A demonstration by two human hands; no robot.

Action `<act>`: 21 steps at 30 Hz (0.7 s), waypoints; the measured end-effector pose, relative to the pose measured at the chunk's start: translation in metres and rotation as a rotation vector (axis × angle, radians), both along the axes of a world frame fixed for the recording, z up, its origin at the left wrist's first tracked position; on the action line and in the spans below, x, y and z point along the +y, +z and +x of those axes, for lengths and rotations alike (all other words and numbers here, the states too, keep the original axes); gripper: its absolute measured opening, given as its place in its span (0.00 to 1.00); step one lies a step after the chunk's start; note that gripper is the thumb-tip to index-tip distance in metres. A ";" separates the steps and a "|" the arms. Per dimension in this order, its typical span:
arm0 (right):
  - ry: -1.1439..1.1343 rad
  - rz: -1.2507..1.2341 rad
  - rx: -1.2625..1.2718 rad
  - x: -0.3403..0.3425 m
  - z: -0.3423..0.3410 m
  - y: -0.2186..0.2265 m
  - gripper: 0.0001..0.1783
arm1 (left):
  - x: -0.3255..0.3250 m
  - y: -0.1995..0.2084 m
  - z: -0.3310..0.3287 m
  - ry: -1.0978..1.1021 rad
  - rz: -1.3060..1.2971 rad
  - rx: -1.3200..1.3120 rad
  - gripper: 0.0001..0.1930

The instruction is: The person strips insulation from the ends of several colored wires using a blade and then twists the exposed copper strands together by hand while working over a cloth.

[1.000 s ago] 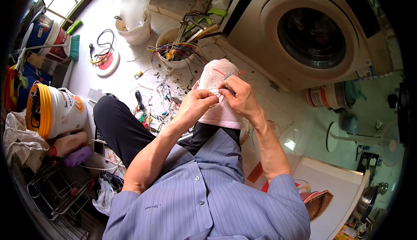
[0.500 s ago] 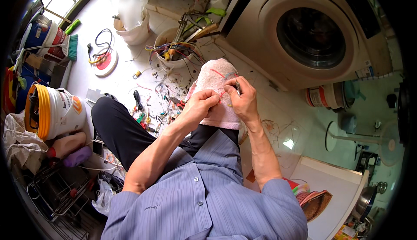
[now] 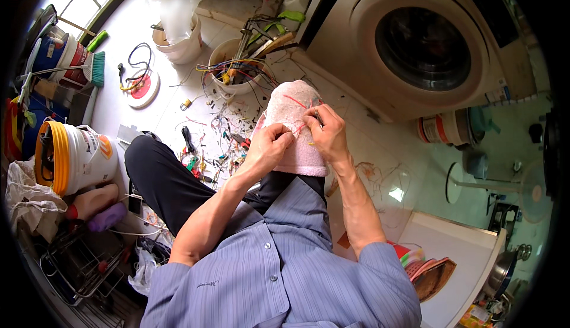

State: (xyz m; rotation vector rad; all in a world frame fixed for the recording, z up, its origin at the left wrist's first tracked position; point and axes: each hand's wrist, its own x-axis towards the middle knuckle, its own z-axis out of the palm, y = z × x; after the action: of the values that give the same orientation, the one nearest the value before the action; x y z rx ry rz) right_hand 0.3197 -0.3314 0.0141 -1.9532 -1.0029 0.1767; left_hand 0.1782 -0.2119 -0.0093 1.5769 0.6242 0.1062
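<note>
A pink towel [image 3: 298,164] is draped over my right knee. My left hand [image 3: 268,148] is closed in a pinch over it, on one end of a thin red wire [image 3: 299,129]. Beside it, my right hand [image 3: 328,135] is closed round a small dark tool [image 3: 319,118], whose exact kind the fingers hide. The wire runs across to the right fingertips. On the towel, beyond the hands, lies a short red wire piece [image 3: 293,100], with a bluish strand close to the right fingers.
Wire scraps and red-handled pliers [image 3: 242,141] litter the floor to the left. Ahead stand a bucket of cables and tools [image 3: 233,84], a white bucket [image 3: 181,49] and a washing machine [image 3: 356,49]. A bucket with a yellow hose coil [image 3: 59,158] stands at left.
My hands have drawn slightly apart, the left moving a little left, so more of the red wire shows between them. The view has shifted slightly.
</note>
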 end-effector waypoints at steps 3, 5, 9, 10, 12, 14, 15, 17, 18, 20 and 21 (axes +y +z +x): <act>-0.028 0.040 0.007 -0.002 0.000 -0.001 0.05 | 0.001 0.011 -0.001 -0.027 -0.033 0.004 0.11; -0.038 0.016 -0.008 -0.001 0.001 -0.001 0.05 | 0.000 0.008 -0.002 -0.016 -0.011 0.005 0.11; -0.090 0.010 0.075 -0.001 0.010 0.004 0.08 | -0.002 0.010 -0.001 -0.002 -0.008 -0.004 0.11; -0.115 0.013 0.057 -0.002 0.013 0.003 0.09 | -0.003 0.009 -0.002 0.018 0.000 -0.010 0.11; -0.168 0.018 0.017 -0.005 0.019 0.002 0.11 | -0.005 0.008 -0.001 0.056 0.015 -0.028 0.10; -0.218 0.009 -0.013 -0.012 0.019 0.003 0.13 | -0.006 0.002 0.002 0.079 -0.019 -0.024 0.10; -0.242 0.004 -0.026 -0.015 0.016 0.004 0.13 | -0.006 0.000 0.003 0.093 -0.035 -0.021 0.09; -0.143 -0.007 -0.054 -0.016 0.004 0.016 0.14 | -0.006 -0.001 0.005 0.088 -0.028 -0.035 0.09; -0.096 -0.014 -0.067 -0.016 0.000 0.022 0.14 | -0.006 -0.002 0.007 0.083 -0.025 -0.041 0.09; 0.058 -0.012 -0.080 -0.015 0.004 0.013 0.13 | -0.002 -0.009 0.010 0.027 -0.057 -0.096 0.09; 0.126 -0.019 -0.102 -0.014 0.007 0.009 0.12 | -0.001 -0.010 0.009 0.016 -0.107 -0.107 0.09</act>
State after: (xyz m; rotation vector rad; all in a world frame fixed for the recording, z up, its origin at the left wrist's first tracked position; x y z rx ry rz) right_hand 0.3271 -0.3454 0.0231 -1.9326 -1.1965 0.1588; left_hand 0.1874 -0.2128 -0.0196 1.4535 0.5506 0.1659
